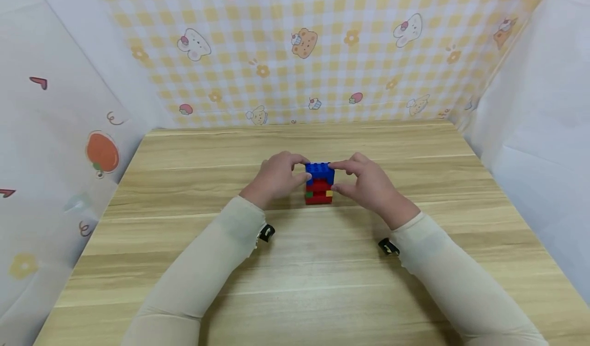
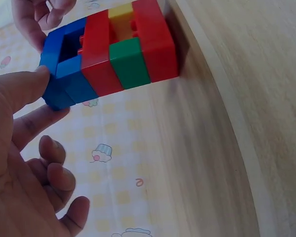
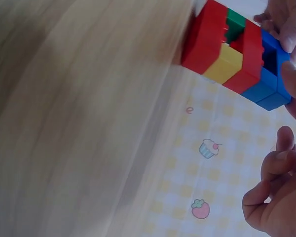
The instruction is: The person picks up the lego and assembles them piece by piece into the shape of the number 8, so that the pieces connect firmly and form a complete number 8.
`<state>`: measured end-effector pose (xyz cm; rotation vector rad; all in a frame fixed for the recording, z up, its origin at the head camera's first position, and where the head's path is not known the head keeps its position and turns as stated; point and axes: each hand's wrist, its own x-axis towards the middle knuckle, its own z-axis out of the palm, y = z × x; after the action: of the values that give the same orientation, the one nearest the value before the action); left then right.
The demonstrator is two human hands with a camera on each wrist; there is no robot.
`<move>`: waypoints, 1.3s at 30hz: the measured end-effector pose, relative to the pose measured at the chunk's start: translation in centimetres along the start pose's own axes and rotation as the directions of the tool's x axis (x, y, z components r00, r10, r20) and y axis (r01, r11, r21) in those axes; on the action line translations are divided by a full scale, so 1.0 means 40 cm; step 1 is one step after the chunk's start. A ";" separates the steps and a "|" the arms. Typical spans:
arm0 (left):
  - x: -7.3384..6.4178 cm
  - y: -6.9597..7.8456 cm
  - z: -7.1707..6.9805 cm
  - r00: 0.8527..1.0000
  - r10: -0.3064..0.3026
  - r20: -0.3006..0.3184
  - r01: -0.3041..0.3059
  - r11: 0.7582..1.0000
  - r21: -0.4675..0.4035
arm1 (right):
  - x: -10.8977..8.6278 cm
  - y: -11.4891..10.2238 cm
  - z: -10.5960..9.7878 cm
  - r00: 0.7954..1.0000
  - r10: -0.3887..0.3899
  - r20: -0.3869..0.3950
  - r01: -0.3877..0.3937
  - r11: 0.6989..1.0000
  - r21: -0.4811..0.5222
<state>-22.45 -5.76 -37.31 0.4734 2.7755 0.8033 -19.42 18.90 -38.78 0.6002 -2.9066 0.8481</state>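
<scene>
A small tower of toy building blocks stands upright on the table. At its base lies a red block [image 1: 318,200], with a small green block [image 2: 129,64] and a small yellow block [image 3: 223,64] side by side above it. Another red block [image 2: 102,74] spans these two. Two small blue blocks come above that, capped by a long studded blue block [image 1: 319,168]. My left hand [image 1: 278,176] pinches the left end of this top block between thumb and index finger. From the other side, my right hand [image 1: 369,183] pinches its right end likewise, its other fingers loosely bent.
The wood-grain table [image 1: 295,295] stretches out around the tower. Behind its far edge hangs a yellow checked cloth [image 1: 286,80] with cartoon prints. White cloth [image 1: 544,105] borders the right side, and printed white cloth [image 1: 55,121] the left.
</scene>
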 end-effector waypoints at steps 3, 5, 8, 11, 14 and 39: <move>0.001 -0.004 0.004 0.999 0.026 -0.030 -0.025 0.999 0.030 | 0.003 -0.001 0.004 1.000 -0.002 0.024 0.003 0.998 -0.060; 0.001 -0.004 0.008 0.998 0.040 -0.053 -0.037 0.998 0.045 | 0.006 -0.002 0.009 0.999 0.007 0.041 -0.004 0.997 -0.081; 0.001 -0.001 0.012 0.996 0.045 -0.079 -0.042 0.998 0.048 | 0.013 -0.005 0.018 0.998 0.021 0.061 -0.015 0.995 -0.100; 0.002 0.001 0.016 0.995 0.041 -0.095 -0.035 0.997 0.062 | 0.021 -0.007 0.028 0.997 0.028 0.078 -0.018 0.993 -0.120; 0.003 0.001 0.022 0.993 0.040 -0.112 -0.030 0.995 0.098 | 0.027 -0.009 0.036 0.996 0.027 0.088 -0.013 0.988 -0.152; 0.004 -0.017 0.058 0.996 -0.067 0.057 0.049 0.961 0.271 | 0.075 0.003 0.025 0.929 0.179 0.323 -0.185 0.983 -0.015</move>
<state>-22.10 -5.13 -39.62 0.4518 2.8336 0.3890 -22.16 17.42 -39.20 0.5203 -3.3004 0.8657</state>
